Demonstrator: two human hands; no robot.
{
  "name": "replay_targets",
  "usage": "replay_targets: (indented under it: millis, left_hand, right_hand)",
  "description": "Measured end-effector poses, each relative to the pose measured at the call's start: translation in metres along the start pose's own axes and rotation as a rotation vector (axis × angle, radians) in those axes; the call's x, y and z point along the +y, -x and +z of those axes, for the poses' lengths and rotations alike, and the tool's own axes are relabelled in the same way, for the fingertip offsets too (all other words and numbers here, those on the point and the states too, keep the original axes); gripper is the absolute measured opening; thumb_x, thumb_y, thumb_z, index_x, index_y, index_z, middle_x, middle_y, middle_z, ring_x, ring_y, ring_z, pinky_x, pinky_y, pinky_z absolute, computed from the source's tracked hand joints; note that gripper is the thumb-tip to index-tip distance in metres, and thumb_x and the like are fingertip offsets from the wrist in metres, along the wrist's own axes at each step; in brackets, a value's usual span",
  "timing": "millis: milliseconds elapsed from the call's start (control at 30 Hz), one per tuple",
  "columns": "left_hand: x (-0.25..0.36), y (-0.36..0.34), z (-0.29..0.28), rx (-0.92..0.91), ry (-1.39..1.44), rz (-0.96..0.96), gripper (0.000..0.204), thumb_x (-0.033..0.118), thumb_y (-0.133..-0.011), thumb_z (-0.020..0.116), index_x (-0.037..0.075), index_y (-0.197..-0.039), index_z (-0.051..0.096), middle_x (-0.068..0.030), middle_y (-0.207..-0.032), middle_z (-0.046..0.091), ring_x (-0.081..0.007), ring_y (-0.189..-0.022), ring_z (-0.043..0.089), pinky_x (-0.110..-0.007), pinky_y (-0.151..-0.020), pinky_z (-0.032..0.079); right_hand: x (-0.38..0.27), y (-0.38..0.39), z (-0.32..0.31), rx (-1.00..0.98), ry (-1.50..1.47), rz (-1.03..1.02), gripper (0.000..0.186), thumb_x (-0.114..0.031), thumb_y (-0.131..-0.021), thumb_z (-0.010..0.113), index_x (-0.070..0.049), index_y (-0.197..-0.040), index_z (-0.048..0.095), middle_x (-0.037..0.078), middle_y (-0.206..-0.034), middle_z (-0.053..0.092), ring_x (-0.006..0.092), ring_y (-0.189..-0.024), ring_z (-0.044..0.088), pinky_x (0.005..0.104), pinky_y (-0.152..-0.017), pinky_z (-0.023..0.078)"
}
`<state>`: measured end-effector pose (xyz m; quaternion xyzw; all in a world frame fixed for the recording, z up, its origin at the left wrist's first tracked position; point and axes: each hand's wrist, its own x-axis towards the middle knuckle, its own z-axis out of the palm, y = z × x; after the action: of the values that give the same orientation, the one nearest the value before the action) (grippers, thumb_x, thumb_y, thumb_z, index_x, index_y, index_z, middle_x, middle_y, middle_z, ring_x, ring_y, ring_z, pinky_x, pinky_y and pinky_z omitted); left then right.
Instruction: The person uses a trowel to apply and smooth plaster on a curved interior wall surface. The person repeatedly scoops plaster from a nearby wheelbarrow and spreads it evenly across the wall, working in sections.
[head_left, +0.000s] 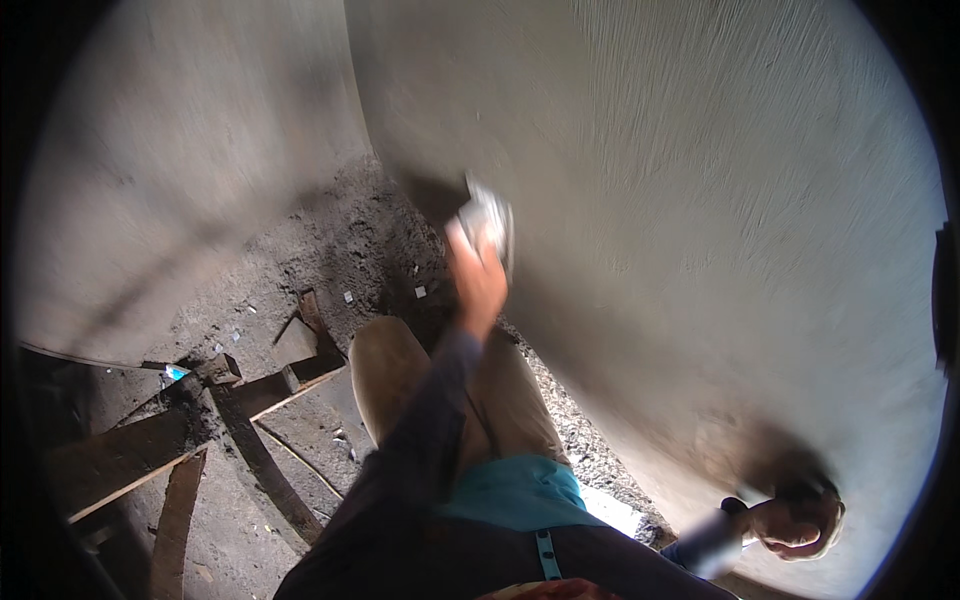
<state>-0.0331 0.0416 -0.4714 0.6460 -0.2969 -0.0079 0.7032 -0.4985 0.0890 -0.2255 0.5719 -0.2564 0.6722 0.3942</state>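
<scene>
My left hand reaches out in front of my knees, its fingers closed round a pale, silvery-white thing held close to the plastered wall. Motion smears that thing, so its kind does not show. At the lower right, my right hand is against the same wall, fingers curled. A tan, rounded edge shows beside its fingers; I cannot make out what it belongs to. Dark shadows fall on the plaster next to both hands.
Another plastered wall meets this one in a corner. Rough, dark rubble lies at the walls' foot. Crossed wooden boards lie on the dirty floor at the left, with a wood block. Pale grit runs along the right wall's base.
</scene>
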Motion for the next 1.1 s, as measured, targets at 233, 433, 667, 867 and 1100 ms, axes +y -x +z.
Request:
replay_targets:
  millis: [233, 433, 667, 867, 1100]
  left_hand:
    - [0.005, -0.014, 0.02, 0.124, -0.032, -0.014, 0.039, 0.013, -0.102, 0.054, -0.006, -0.134, 0.044, -0.0294, -0.122, 0.058, -0.0439, -0.116, 0.058, -0.051, -0.1, 0.045]
    - [0.008, -0.107, -0.01, 0.063, -0.057, 0.082, 0.037, 0.025, -0.106, 0.051, -0.003, -0.129, 0.045, -0.0282, -0.122, 0.06, -0.0396, -0.111, 0.061, -0.049, -0.094, 0.047]
    - [-0.082, 0.068, -0.003, -0.015, -0.176, -0.105, 0.043, 0.018, -0.098, 0.061, -0.008, -0.13, 0.048, -0.0314, -0.125, 0.056, -0.0478, -0.117, 0.054, -0.05, -0.104, 0.042]
    - [0.003, -0.101, 0.009, 0.182, -0.135, 0.264, 0.041, 0.017, -0.101, 0.056, -0.004, -0.134, 0.046, -0.0268, -0.121, 0.054, -0.043, -0.115, 0.055, -0.051, -0.1, 0.043]
    - [0.053, -0.186, -0.02, 0.071, -0.051, 0.208, 0.04, 0.028, -0.105, 0.055, -0.004, -0.127, 0.048, -0.0283, -0.117, 0.061, -0.0427, -0.11, 0.061, -0.05, -0.096, 0.047]
  right_hand:
    - [0.008, 0.005, -0.011, -0.037, 0.038, 0.022, 0.049, -0.034, -0.108, 0.043, 0.008, -0.099, 0.066, 0.02, -0.094, 0.068, 0.03, -0.083, 0.066, 0.0387, -0.072, 0.056]
    - [0.027, 0.022, -0.032, 0.006, -0.17, 0.329, 0.056, -0.047, -0.102, 0.049, 0.007, -0.113, 0.059, 0.018, -0.115, 0.061, 0.0294, -0.102, 0.063, 0.0383, -0.093, 0.056]
    - [0.002, 0.012, -0.004, -0.03, -0.047, 0.141, 0.054, -0.042, -0.106, 0.044, 0.009, -0.104, 0.062, 0.021, -0.1, 0.064, 0.0306, -0.085, 0.065, 0.0402, -0.076, 0.058]
    - [0.01, 0.009, -0.016, -0.032, -0.02, 0.158, 0.053, -0.041, -0.104, 0.042, 0.007, -0.102, 0.063, 0.019, -0.1, 0.063, 0.0305, -0.089, 0.064, 0.0398, -0.079, 0.057]
    - [0.028, 0.024, -0.031, 0.025, -0.096, 0.23, 0.058, -0.047, -0.104, 0.046, 0.009, -0.104, 0.063, 0.022, -0.105, 0.066, 0.0323, -0.093, 0.065, 0.0407, -0.086, 0.057]
